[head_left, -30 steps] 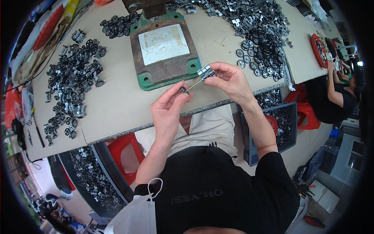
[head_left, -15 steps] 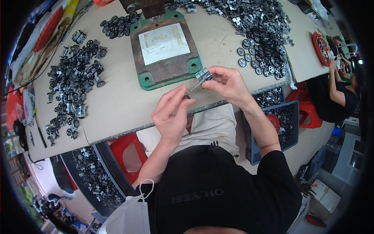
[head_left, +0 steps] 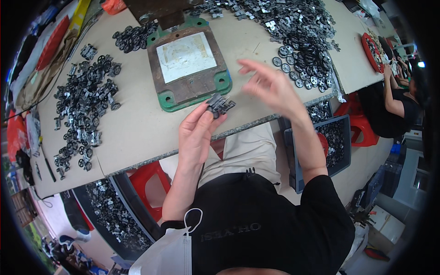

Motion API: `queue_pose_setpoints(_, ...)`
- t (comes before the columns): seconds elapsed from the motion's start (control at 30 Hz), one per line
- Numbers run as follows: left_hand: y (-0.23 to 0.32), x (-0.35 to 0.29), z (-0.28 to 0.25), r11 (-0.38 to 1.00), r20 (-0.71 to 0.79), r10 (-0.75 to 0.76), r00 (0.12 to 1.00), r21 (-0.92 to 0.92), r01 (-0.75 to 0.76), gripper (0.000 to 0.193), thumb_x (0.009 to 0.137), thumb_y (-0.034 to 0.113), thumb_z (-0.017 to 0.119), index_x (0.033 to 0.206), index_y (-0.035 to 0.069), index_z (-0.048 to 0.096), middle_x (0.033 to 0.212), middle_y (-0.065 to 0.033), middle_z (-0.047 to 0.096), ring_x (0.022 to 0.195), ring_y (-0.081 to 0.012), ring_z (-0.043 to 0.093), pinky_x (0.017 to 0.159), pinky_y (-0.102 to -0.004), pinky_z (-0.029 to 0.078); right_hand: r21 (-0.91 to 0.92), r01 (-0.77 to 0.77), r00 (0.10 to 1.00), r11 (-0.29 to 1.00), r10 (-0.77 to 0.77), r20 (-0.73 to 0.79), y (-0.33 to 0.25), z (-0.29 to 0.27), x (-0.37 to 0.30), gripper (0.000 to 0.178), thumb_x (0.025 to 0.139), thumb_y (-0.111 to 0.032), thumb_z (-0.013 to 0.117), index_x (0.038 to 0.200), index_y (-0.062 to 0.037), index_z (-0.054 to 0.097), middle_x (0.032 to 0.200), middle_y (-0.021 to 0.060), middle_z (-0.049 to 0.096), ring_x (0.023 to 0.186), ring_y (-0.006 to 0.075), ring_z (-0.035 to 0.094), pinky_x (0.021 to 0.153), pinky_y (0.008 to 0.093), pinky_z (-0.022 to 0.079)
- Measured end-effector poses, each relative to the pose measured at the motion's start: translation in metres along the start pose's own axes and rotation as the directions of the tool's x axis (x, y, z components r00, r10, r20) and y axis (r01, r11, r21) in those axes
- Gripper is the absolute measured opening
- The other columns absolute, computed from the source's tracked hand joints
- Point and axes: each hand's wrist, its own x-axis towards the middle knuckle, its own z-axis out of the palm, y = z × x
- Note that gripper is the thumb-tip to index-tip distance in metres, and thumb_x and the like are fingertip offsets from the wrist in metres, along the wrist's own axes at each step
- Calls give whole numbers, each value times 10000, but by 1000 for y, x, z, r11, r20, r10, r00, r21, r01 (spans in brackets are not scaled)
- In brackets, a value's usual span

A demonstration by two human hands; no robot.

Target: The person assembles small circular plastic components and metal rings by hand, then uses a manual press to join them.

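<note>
My left hand (head_left: 196,130) is closed on a small dark grey toy vehicle chassis (head_left: 220,105), pinched between thumb and fingers just in front of the press base (head_left: 185,85). A thin metal axle seems to stick out of the part, though it is small. To its right, my right hand (head_left: 270,89) is raised over the table, blurred, with fingers stretched out and nothing seen in them. Beyond that hand lies a pile of small black wheels with silver spokes (head_left: 302,68).
Loose grey chassis parts (head_left: 293,23) are heaped at the back right. Wheeled assemblies (head_left: 85,101) cover the left of the table, and more black wheels (head_left: 133,37) lie by the press. A grey bin (head_left: 300,176) stands below at right. Another person (head_left: 396,103) sits at far right.
My right hand has let go of the part and moved up and right. The chassis is now in my left hand alone, lower and further left. The view has shifted slightly.
</note>
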Motion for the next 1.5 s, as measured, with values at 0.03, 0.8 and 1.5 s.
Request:
queue_pose_setpoints(0.03,3,-1,1,998,14,-29,999,-48,29,276,878,44,499,1149,-6,515,1091,-145,573,973,-256,580,867,-390,485,-223,17,998,975,-31,-58,6,-17,10,246,729,-57,639,972,-18,630,851,50,607,696,106,535,610,242,438)
queue_pose_setpoints(0.8,1,3,10,974,58,-200,978,-95,205,311,896,106,490,1177,-25,469,1065,-168,576,974,-299,583,823,-341,511,-584,256,921,770,-378,-95,35,-1,-1,233,718,-14,628,951,-13,639,884,132,627,759,230,614,680,284,485)
queue_pose_setpoints(1.5,1,-2,6,988,6,-154,988,-5,154,302,884,81,509,1159,-39,483,1045,-147,587,926,-238,601,803,-315,520,387,-206,954,899,96,285,8,5,-26,287,882,-104,503,1156,-18,514,973,6,550,764,77,473,695,210,413)
